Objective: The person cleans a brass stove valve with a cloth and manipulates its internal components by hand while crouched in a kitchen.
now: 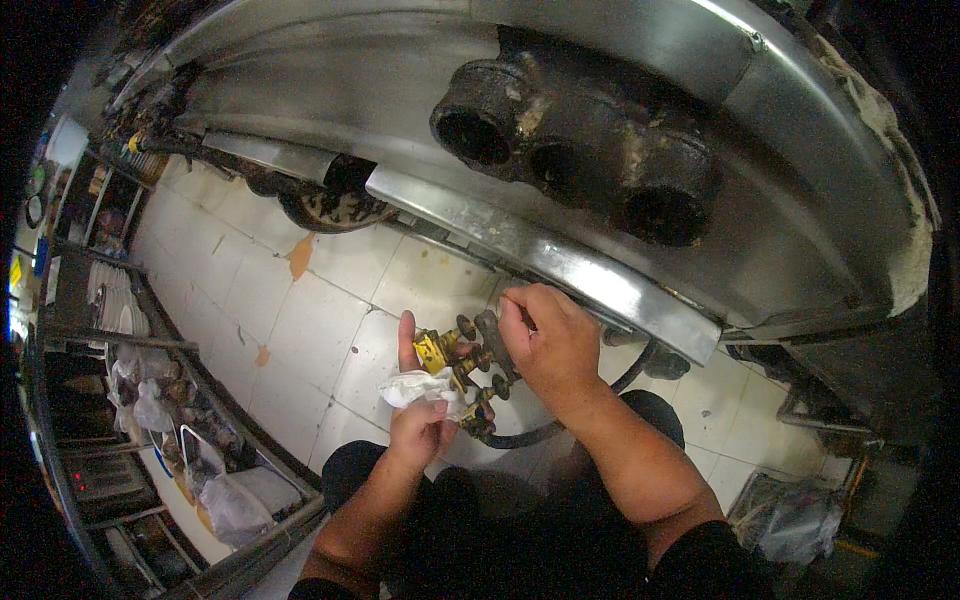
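Fingers of the left hand (420,432) grasp the brass valves (461,371) and white cloth (409,388); those of the right hand (556,342) curl, grip unclear. Work seems underway; what remains is unclear.

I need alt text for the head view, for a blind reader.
A person's left hand holds crumpled white material at a brass-and-yellow valve assembly, the right hand curled at its right side, above a tiled floor. A blackened metal fitting hangs above; shelves line the left.
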Action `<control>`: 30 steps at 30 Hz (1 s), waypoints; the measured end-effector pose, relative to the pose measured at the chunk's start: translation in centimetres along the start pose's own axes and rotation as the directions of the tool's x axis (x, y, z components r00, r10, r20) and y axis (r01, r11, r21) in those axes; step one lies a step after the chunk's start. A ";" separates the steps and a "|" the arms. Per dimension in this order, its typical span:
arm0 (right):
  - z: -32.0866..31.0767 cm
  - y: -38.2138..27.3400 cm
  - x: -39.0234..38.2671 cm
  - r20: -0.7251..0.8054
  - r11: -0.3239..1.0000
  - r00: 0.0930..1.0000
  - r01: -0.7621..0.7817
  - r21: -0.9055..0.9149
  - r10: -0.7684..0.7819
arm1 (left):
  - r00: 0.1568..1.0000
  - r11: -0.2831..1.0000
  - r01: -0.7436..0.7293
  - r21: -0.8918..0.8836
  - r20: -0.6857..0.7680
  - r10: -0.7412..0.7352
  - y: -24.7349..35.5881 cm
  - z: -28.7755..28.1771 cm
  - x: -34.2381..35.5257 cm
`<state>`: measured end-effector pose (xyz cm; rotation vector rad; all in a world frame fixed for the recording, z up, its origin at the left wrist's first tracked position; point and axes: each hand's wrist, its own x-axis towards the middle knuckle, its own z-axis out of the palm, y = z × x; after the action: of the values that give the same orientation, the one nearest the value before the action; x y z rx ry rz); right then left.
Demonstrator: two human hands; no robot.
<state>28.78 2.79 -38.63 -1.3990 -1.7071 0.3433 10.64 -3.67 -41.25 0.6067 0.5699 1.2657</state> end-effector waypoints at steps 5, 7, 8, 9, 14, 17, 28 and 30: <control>-0.2 -0.3 -0.1 0.020 0.998 0.998 -0.054 0.019 0.053 | 1.000 0.995 0.007 0.097 -0.023 -0.004 0.3 0.3 0.0; -0.1 -0.3 -0.3 0.034 0.988 0.990 -0.136 0.073 0.134 | 0.999 0.963 -0.002 0.268 -0.043 0.014 0.1 0.1 -0.1; 0.0 -0.4 -0.4 0.043 0.975 0.982 -0.188 0.117 0.184 | 0.999 0.922 -0.014 0.388 -0.030 0.028 0.1 -0.2 -0.1; 0.1 -0.4 -0.4 0.054 0.957 0.971 -0.240 0.161 0.234 | 0.999 0.865 -0.027 0.502 -0.017 0.040 0.1 -0.3 -0.1; 0.2 0.0 -0.7 0.107 0.906 0.944 -0.330 0.265 0.312 | 0.998 0.795 0.005 0.606 -0.057 0.038 0.7 0.3 -0.4; 0.2 0.2 -0.5 0.093 0.898 0.944 -0.329 0.294 0.316 | 0.993 0.974 -0.014 0.225 -0.108 0.039 0.5 1.0 0.1; -2.3 0.2 -0.8 0.095 0.995 0.993 -0.079 0.057 0.074 | 0.937 0.914 0.028 0.406 -0.328 0.117 1.2 1.4 0.4; -2.0 0.4 -1.0 0.087 0.998 0.995 -0.053 0.026 0.050 | 0.945 0.928 -0.019 0.373 -0.297 0.139 1.3 1.6 0.4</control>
<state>30.52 1.46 -38.15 -1.4274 -1.7317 0.4613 10.99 -3.24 -39.22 0.7444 1.0779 1.3559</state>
